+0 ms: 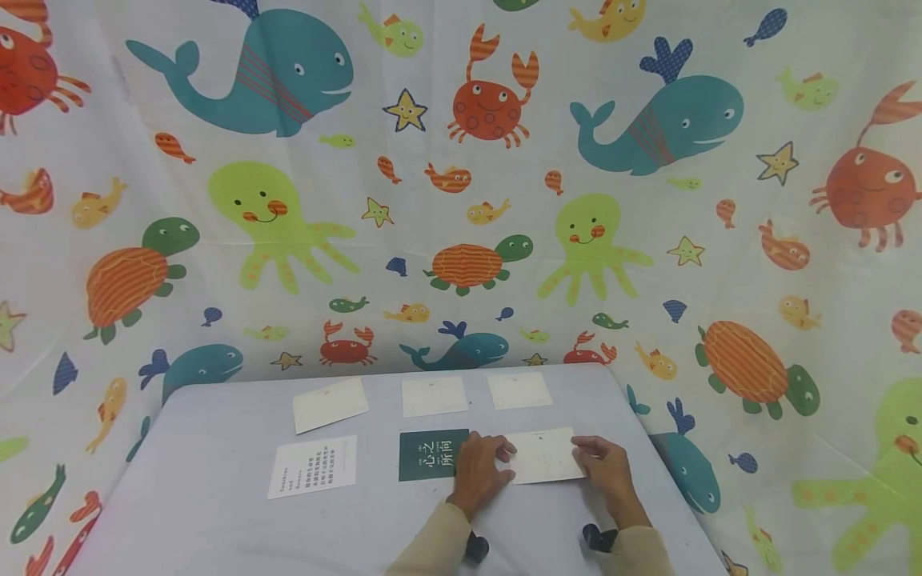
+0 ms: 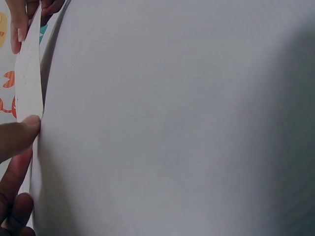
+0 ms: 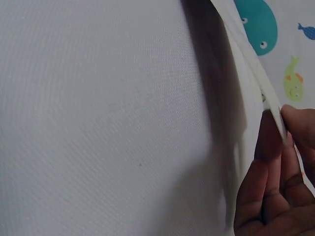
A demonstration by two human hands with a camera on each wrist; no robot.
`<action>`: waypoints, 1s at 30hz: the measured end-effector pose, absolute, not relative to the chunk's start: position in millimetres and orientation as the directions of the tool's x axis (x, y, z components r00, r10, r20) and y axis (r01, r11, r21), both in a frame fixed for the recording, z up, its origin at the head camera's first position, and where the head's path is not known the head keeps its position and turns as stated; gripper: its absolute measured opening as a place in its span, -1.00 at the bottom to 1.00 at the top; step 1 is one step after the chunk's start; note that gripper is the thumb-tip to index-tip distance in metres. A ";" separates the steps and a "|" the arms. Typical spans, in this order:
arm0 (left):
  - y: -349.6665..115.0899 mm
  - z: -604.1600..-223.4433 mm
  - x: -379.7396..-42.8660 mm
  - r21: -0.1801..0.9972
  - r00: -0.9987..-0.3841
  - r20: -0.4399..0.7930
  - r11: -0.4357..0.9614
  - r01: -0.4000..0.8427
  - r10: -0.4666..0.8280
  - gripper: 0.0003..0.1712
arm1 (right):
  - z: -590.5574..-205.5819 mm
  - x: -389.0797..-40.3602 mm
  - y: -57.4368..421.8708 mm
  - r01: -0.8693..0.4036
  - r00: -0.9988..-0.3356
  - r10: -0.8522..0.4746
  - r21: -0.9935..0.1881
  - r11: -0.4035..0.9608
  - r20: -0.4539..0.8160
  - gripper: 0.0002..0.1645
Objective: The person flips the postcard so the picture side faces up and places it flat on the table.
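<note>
The right hand (image 1: pixel 607 468) pinches the right edge of a pale card (image 1: pixel 543 456) between thumb and fingers; the left hand (image 1: pixel 479 472) grips its left edge, thumb on top. The card spans the gap between them, and in the right wrist view its edge stands off the worktop (image 1: pixel 216 536) above a shadow.

If the hands draw together or pull unevenly, the thin card could bow, crease or slip free. The left hand covers the right end of a green card (image 1: pixel 425 456), so a sideways sweep could drag that along.

Behind the held card, only a narrow strip parts it from the back-right card (image 1: pixel 519 390); pushing forward risks nudging it. The back-middle card (image 1: pixel 434 396) and back-left card (image 1: pixel 331 404) also lie near the worktop's far edge, by the patterned cloth (image 1: pixel 468 200). Room is freer toward the person, and left of the lettered card (image 1: pixel 313 468).
</note>
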State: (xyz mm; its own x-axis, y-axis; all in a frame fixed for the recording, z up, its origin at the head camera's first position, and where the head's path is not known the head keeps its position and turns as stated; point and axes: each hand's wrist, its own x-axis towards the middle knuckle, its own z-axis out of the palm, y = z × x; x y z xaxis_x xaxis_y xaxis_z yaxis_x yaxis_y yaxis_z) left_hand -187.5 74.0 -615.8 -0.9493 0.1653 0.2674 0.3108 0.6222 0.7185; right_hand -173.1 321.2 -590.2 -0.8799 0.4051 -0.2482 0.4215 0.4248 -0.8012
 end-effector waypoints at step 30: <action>67.4 -605.9 -185.0 0.801 -0.977 0.155 0.560 0.210 0.145 -0.76 | -583.2 -166.9 332.0 0.433 -0.874 0.375 -0.849 0.305 -0.311 -0.58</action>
State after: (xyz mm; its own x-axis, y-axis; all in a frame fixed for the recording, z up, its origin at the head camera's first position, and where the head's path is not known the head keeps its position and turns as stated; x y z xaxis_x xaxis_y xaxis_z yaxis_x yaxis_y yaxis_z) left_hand -185.0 67.4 -605.9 -0.9772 0.1454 0.1549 0.2104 0.5604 0.8011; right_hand -166.9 332.0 -583.2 -0.8736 0.3746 -0.3107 0.4325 0.3047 -0.8486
